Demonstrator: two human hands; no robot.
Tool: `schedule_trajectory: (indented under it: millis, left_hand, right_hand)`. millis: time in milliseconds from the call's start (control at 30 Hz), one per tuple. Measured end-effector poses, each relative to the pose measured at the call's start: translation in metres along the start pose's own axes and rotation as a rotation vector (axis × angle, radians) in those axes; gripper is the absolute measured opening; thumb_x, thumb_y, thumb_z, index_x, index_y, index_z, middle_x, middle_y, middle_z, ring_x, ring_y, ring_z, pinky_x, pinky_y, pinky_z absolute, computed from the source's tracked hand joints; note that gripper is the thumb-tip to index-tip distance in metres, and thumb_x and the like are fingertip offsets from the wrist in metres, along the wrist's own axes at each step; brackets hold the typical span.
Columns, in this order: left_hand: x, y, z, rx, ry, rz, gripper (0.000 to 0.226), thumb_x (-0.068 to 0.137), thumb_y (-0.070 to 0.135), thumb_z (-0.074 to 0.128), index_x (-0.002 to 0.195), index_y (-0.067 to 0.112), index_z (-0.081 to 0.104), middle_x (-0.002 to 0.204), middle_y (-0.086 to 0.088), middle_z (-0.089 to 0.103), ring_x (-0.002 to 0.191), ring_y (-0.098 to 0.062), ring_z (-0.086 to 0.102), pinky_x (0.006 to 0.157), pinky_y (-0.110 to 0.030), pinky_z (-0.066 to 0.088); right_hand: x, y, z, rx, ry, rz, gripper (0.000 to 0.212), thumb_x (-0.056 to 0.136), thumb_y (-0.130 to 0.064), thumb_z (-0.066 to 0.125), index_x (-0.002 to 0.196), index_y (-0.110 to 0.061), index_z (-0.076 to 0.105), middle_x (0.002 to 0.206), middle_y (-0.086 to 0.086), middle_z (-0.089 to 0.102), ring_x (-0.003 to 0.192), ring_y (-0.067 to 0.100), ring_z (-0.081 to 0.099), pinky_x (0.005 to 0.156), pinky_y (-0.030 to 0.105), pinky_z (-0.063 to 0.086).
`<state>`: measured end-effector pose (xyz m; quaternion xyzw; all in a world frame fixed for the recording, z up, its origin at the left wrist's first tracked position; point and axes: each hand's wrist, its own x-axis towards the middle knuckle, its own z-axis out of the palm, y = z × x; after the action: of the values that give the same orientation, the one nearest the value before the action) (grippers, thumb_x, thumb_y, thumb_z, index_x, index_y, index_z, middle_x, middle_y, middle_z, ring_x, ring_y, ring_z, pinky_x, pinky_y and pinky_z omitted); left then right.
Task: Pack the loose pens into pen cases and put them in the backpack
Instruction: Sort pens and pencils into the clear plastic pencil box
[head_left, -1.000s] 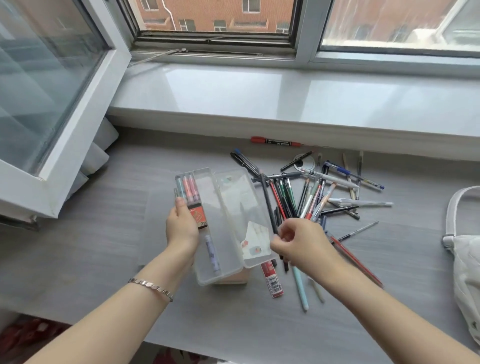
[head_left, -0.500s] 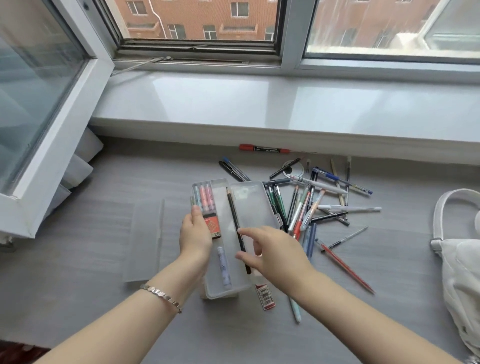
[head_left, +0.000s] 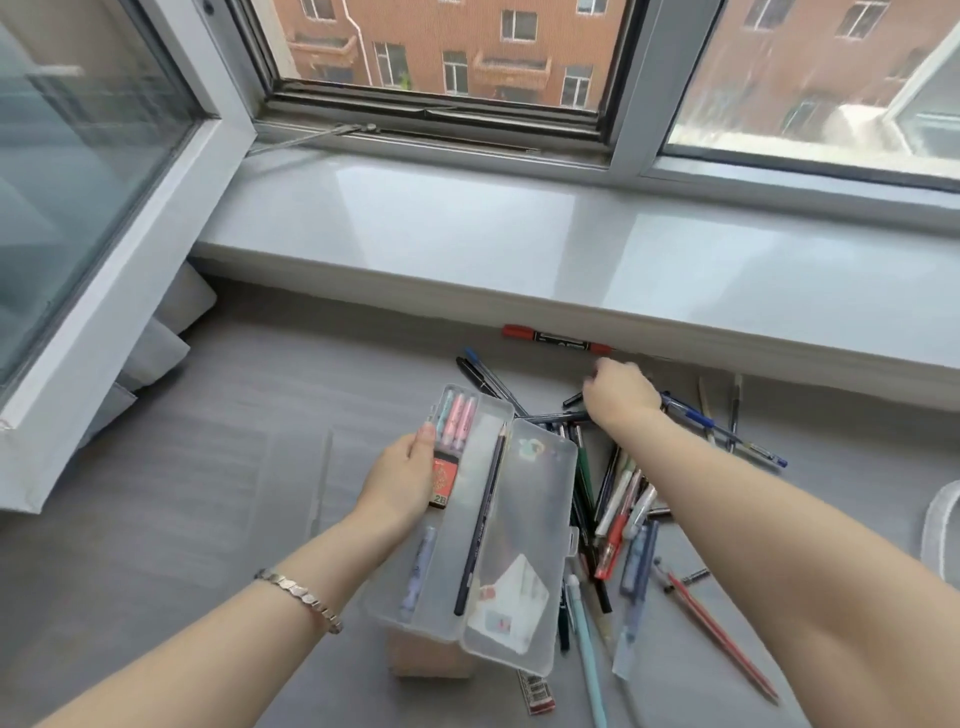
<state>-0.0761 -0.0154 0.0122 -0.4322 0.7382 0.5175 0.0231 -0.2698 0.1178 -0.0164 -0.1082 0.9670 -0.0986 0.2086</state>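
A: Where is the pen case (head_left: 498, 525) in relation to the hands?

B: The left hand (head_left: 402, 480) grips the clear plastic case by its left edge and holds it open above the grey desk (head_left: 182, 519). The thumb lies on the rim beside three pastel pens (head_left: 457, 422) and a red 2B box (head_left: 443, 483). A dark pencil (head_left: 480, 517) lies along the middle of the tray, and a pale purple pen (head_left: 418, 574) lies low at the left. The lid is spread to the right, over the near part of the pile.

A: And the right hand (head_left: 621, 392)?

B: It is stretched far forward, over the back part of the loose pens (head_left: 618, 514). The fingers curl downward among them, but whether they pinch a pen cannot be told from here. Just beyond the knuckles a red-capped marker (head_left: 556, 339) lies against the foot of the windowsill (head_left: 519, 249).

A: How much room is there for moving?

B: Left of the case the desk is bare, except a second clear case (head_left: 296, 467) lying flat there. An open window sash (head_left: 104, 171) leans in over the far left corner. On the right the pens spread almost to a white bag strap (head_left: 940, 525) at the frame edge. Under the case stands a small brown block (head_left: 434, 657).
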Motion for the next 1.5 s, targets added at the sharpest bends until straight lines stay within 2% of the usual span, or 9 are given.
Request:
schedule_trajectory:
  millis: [100, 233, 367, 533, 733, 933, 1200, 1367, 1500]
  left_hand:
    - [0.009, -0.003, -0.005, 0.020, -0.008, -0.016, 0.039, 0.101, 0.036, 0.028, 0.080, 0.020, 0.057, 0.076, 0.000, 0.061, 0.075, -0.018, 0.055, 0.065, -0.022, 0.039]
    - [0.015, -0.007, -0.008, -0.017, -0.020, -0.041, 0.042, 0.101, 0.037, 0.028, 0.098, 0.013, 0.062, 0.098, -0.014, 0.069, 0.096, -0.030, 0.063, 0.082, -0.033, 0.044]
    - [0.015, -0.012, -0.010, -0.040, -0.035, -0.026, 0.037, 0.101, 0.035, 0.028, 0.084, 0.024, 0.059, 0.098, -0.011, 0.069, 0.098, -0.028, 0.063, 0.085, -0.034, 0.045]
    - [0.010, -0.017, -0.018, -0.048, 0.012, -0.026, 0.037, 0.101, 0.035, 0.028, 0.091, 0.023, 0.061, 0.091, -0.002, 0.068, 0.092, -0.022, 0.061, 0.077, -0.029, 0.042]
    - [0.007, -0.025, -0.027, -0.097, 0.068, -0.014, 0.040, 0.101, 0.035, 0.028, 0.088, 0.018, 0.061, 0.085, -0.002, 0.065, 0.088, -0.024, 0.059, 0.082, -0.032, 0.041]
    - [0.004, -0.024, -0.033, -0.080, 0.140, 0.025, 0.040, 0.102, 0.033, 0.026, 0.095, 0.013, 0.060, 0.084, -0.003, 0.063, 0.090, -0.024, 0.056, 0.079, -0.030, 0.038]
    - [-0.003, -0.028, -0.039, -0.074, 0.186, -0.022, 0.043, 0.101, 0.035, 0.027, 0.107, 0.011, 0.062, 0.103, -0.014, 0.065, 0.096, -0.027, 0.058, 0.086, -0.033, 0.040]
    - [-0.009, -0.027, -0.035, -0.057, 0.174, -0.041, 0.047, 0.102, 0.036, 0.026, 0.116, 0.009, 0.061, 0.105, -0.011, 0.064, 0.099, -0.025, 0.056, 0.084, -0.029, 0.038]
    - [-0.009, -0.028, -0.033, -0.067, 0.160, -0.024, 0.045, 0.102, 0.034, 0.027, 0.111, 0.008, 0.062, 0.107, -0.015, 0.065, 0.095, -0.025, 0.057, 0.083, -0.030, 0.038]
  right_hand:
    - [0.007, -0.005, 0.005, -0.009, -0.027, 0.087, 0.032, 0.090, -0.018, 0.048, 0.119, -0.005, 0.052, 0.122, 0.020, 0.054, 0.111, 0.036, 0.055, 0.084, 0.037, 0.046]
    - [0.008, -0.006, 0.006, 0.334, 0.048, 0.217, 0.033, 0.081, -0.012, 0.056, 0.111, 0.001, 0.050, 0.112, 0.020, 0.060, 0.100, 0.037, 0.059, 0.079, 0.037, 0.048]
    - [-0.008, -0.028, 0.001, 0.592, 0.109, 0.012, 0.033, 0.084, -0.006, 0.048, 0.116, -0.001, 0.043, 0.101, 0.013, 0.054, 0.084, 0.027, 0.050, 0.071, 0.032, 0.040]
    - [-0.017, -0.044, 0.005, 0.200, -0.186, -0.175, 0.013, 0.085, -0.013, 0.043, 0.090, -0.005, 0.051, 0.083, 0.011, 0.054, 0.081, 0.031, 0.055, 0.060, 0.031, 0.038]
    - [-0.054, -0.004, 0.010, 0.071, -0.170, -0.066, 0.016, 0.078, -0.020, 0.055, 0.066, -0.010, 0.055, 0.062, 0.005, 0.057, 0.066, 0.028, 0.056, 0.052, 0.025, 0.038]
    - [-0.093, 0.024, 0.035, -0.066, -0.100, -0.123, 0.030, 0.083, -0.042, 0.061, 0.086, -0.012, 0.061, 0.083, 0.003, 0.065, 0.081, 0.024, 0.063, 0.063, 0.028, 0.046]
    - [-0.096, 0.018, 0.039, 0.082, -0.178, -0.004, 0.033, 0.084, -0.024, 0.055, 0.059, -0.013, 0.037, 0.059, 0.001, 0.045, 0.061, 0.024, 0.048, 0.052, 0.025, 0.035]
    - [-0.094, 0.032, 0.034, 0.200, -0.199, -0.011, 0.016, 0.085, -0.016, 0.051, 0.073, -0.007, 0.047, 0.066, 0.007, 0.051, 0.060, 0.023, 0.047, 0.053, 0.028, 0.036]
    - [-0.100, 0.035, 0.031, 0.058, -0.109, -0.079, 0.028, 0.089, -0.017, 0.056, 0.114, -0.007, 0.050, 0.106, 0.012, 0.059, 0.093, 0.029, 0.060, 0.073, 0.035, 0.048]
